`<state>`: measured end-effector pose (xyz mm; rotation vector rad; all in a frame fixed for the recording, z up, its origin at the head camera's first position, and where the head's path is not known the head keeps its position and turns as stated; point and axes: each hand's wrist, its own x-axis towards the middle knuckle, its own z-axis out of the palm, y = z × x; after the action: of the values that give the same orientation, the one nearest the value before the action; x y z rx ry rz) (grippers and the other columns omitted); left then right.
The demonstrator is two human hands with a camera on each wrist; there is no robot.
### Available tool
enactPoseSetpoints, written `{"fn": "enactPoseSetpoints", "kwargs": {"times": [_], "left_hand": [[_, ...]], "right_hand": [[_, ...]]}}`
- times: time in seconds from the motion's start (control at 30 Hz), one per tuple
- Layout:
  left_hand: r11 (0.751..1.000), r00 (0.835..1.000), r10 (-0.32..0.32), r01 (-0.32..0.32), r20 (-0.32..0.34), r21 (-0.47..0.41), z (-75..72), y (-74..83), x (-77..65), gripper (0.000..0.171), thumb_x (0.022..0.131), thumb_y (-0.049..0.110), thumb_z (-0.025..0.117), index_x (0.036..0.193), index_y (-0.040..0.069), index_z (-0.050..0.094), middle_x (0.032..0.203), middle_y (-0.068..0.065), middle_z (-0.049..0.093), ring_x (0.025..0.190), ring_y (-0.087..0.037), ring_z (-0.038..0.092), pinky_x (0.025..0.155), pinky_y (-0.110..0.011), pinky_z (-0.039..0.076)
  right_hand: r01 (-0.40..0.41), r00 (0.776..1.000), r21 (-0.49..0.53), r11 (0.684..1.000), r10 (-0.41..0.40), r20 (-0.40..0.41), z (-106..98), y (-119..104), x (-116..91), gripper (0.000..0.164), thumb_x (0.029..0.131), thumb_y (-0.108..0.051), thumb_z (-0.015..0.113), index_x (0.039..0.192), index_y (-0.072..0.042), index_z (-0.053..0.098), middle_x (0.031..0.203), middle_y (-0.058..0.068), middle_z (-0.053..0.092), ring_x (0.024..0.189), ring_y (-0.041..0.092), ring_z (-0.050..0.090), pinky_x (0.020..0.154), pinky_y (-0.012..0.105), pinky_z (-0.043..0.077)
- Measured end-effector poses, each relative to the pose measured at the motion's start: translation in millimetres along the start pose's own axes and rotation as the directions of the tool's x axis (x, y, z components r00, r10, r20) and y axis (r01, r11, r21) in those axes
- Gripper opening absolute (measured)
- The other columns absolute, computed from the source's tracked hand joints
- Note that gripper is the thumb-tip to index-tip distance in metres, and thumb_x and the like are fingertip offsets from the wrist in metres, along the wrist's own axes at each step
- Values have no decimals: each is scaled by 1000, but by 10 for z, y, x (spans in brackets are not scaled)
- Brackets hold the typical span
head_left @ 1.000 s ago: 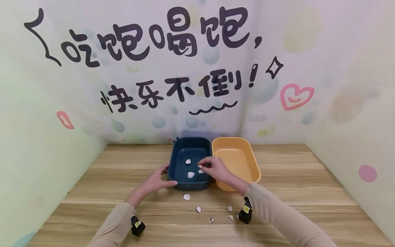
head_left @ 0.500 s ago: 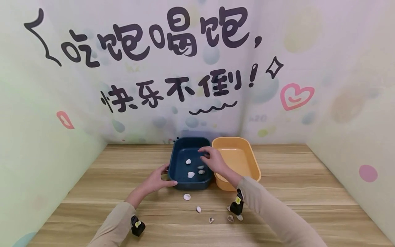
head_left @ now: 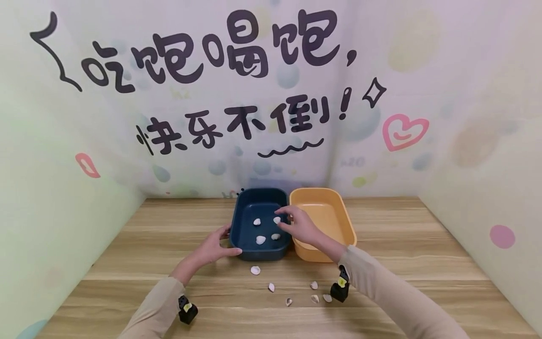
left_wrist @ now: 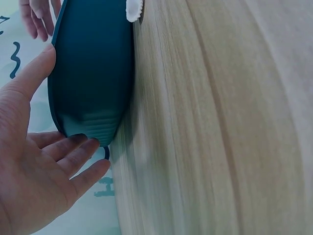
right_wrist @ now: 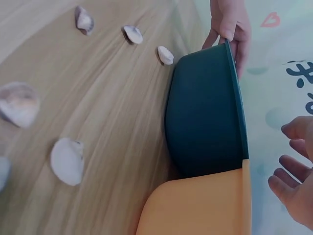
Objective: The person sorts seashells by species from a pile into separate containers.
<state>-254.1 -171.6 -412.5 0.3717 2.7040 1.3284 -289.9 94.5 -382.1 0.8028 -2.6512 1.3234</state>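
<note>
A lettered wall point(head_left: 190, 169) backs the wooden table point(head_left: 178, 226). From the head, the left hand point(head_left: 211, 248) holds the blue tray point(head_left: 254, 207) at a corner; across from it, the right hand point(head_left: 299, 226) is parted, a shell point(head_left: 277, 220) showing between thumb and finger, contact unclear. From the left wrist, that thumb rests on the rim. From the right wrist, loose shells point(right_wrist: 67, 161) lie well apart from the right fingers.
</note>
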Motion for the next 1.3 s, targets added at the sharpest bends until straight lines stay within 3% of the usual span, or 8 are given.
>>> {"fn": "enactPoseSetpoints", "kwargs": {"times": [0.27,0.53,1.13,1.3], "left_hand": [[1000,1000,-6,6,-10,20,6,1,1,81,75,27,75,136,-7,32,131,-25,44,117,-38,44,96,-50,37],[1000,1000,2,-2,8,-8,-9,-21,4,82,75,27,75,136,-6,31,132,-25,42,118,-38,43,96,-50,37],[1000,1000,-5,5,19,11,-18,-11,-10,80,77,27,73,137,-5,31,132,-23,43,118,-37,43,95,-50,38],[1000,1000,-1,1,17,15,-13,-22,3,79,77,27,73,137,-4,32,132,-23,44,118,-37,43,95,-50,38]], "right_hand": [[33,999,9,999,-34,26,-51,-28,-103,31,82,-5,65,112,2,60,113,14,58,104,27,53,89,46,45],[66,997,-2,998,-66,48,-60,-80,-194,31,83,-5,64,112,-1,60,113,12,60,104,25,55,87,42,47],[114,989,118,986,-124,77,40,-255,-378,26,83,-8,64,108,-2,61,107,9,61,96,30,57,81,43,49],[121,985,130,984,-136,109,107,-297,-426,24,83,-8,66,106,-3,62,101,8,62,88,20,58,76,32,51]]}}
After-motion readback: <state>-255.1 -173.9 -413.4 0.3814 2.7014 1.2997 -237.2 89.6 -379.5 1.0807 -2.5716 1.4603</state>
